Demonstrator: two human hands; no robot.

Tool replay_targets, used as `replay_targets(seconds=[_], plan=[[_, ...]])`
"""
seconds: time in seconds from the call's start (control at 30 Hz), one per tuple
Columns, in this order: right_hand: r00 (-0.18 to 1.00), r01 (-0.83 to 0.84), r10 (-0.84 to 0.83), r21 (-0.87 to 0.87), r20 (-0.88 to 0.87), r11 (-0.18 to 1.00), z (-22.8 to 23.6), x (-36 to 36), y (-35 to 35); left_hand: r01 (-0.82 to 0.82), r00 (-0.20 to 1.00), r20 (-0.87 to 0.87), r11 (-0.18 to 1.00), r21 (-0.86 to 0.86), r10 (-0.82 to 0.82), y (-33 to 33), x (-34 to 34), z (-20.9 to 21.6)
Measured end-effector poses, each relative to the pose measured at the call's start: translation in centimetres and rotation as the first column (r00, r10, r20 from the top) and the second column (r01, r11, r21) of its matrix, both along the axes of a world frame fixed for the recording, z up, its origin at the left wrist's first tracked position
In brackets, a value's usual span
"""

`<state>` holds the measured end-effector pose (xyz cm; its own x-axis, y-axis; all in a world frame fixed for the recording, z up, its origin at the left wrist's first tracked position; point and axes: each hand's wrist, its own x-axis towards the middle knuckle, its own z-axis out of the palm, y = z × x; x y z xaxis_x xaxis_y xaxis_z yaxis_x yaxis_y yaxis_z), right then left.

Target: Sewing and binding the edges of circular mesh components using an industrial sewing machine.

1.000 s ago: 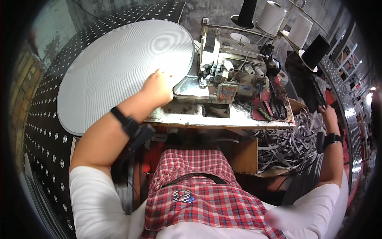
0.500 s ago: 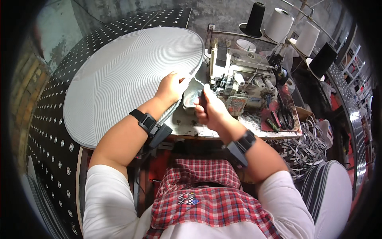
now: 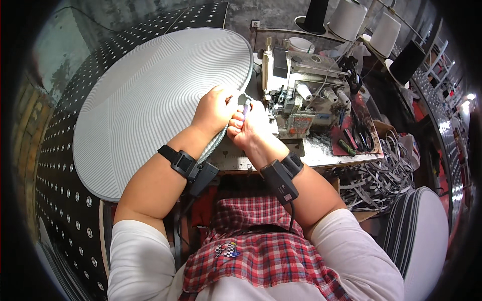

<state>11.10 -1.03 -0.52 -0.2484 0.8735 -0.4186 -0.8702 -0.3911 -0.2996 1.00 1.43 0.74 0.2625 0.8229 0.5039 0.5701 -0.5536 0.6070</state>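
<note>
A large oval grey mat (image 3: 145, 110), ribbed in curved lines, lies on the table with its bound edge toward me. My left hand (image 3: 213, 108) is closed on the mat's right edge. From there a short end of pale edging strip (image 3: 244, 97) sticks out toward my right hand (image 3: 250, 125). That hand is curled right beside the left one, its fingers wrapped round a small purplish thing (image 3: 246, 109) whose kind is mostly hidden. Just right of my hands stands an overlock sewing machine (image 3: 306, 85) with its lamp-lit needle area.
Black and white thread cones (image 3: 346, 20) stand behind the machine. Black scissors (image 3: 362, 135) lie on a red pad (image 3: 339, 143) to its right. Strip scraps (image 3: 376, 180) heap below the table's right side, near a stack of mats (image 3: 419, 236). A dotted black surface (image 3: 60, 150) runs along the left.
My right hand has moved left and turned inward, coming up against my left hand at the strip end. The left hand still grips the mat's edge. The view has shifted slightly.
</note>
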Motion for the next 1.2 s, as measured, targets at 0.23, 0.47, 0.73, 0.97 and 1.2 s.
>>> replay_targets(seconds=[0.23, 0.47, 0.73, 0.97, 1.2], plan=[[0.997, -0.08, 0.079, 0.036, 0.007, 0.996, 0.1, 0.3, 0.3, 0.02, 0.998, 0.052, 0.999, -0.026, -0.019, 0.2, -0.2, 0.0], [0.947, -0.214, 0.157, 0.183, 0.281, 0.96, 1.7, -0.1, -0.3, 0.071, 0.952, 0.305, 0.982, -0.174, -0.015, 1.3, -1.3, -0.8], [0.045, -0.212, -0.759, 0.749, 0.649, 0.628, 2.0, 0.0, 1.0, 0.375, 0.665, 0.744, 0.89, -0.259, -0.064, 0.8, -1.5, 1.2], [0.308, -0.284, -0.358, 0.445, 0.881, 0.849, 2.6, -1.3, 0.3, 0.508, 0.418, 0.908, 0.824, -0.252, 0.02, -1.3, -5.6, 3.7], [0.261, -0.503, -0.191, 0.302, 0.946, 0.81, 6.7, -6.6, -0.2, 0.281, 0.127, 0.979, 0.94, -0.192, 0.162, -8.4, -7.8, 2.3]])
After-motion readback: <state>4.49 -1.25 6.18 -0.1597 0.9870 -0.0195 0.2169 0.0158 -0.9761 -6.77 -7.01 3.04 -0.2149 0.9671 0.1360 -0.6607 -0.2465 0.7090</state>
